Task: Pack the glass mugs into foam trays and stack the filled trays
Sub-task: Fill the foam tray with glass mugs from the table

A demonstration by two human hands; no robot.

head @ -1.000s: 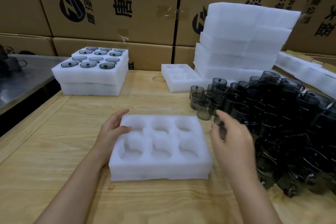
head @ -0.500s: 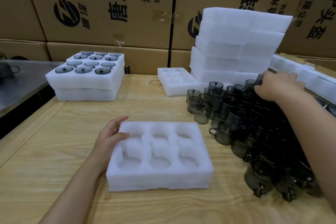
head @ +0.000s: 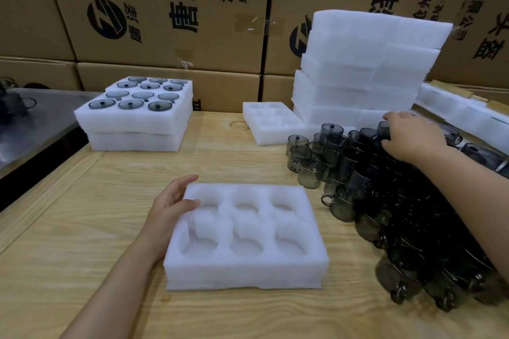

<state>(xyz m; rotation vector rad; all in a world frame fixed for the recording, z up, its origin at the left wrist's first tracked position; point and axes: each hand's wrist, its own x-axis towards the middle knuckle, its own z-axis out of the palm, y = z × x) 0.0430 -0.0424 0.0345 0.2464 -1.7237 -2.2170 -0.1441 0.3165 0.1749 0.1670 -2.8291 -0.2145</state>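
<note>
**Empty 6-pocket tray waiting, mug pick under way**

Partly done, by the look of things. At far left on the wooden table (head: 82,201), a stack of filled trays (head: 135,118): 2 layers, the top one showing 12 dark round mug tops seated in foam. Much left, judging by the big heap of smoky glass mugs (head: 399,201) crowding the right side of the table, some upright, many tipped on their sides. In front, an empty foam tray (head: 245,261) with 6 round pockets, none filled. Farther back, another empty tray (head: 271,124) lying flat, and behind it a tall pile of spare foam (head: 366,69) against the cardboard cartons (head: 165,22).

Left hand (head: 172,208) resting at the front tray's far-left corner, fingers loosely spread, thumb lying over the top edge, steadying and gripping nothing else. Right hand (head: 413,140) stretched out over the far part of the heap, palm down, fingers curled among the mugs near the foam pile. Cannot tell whether a mug is actually gripped there; fingertips are lost in dark glass. Likely step in hand: fetching the 1st mug for the front tray.
</note>
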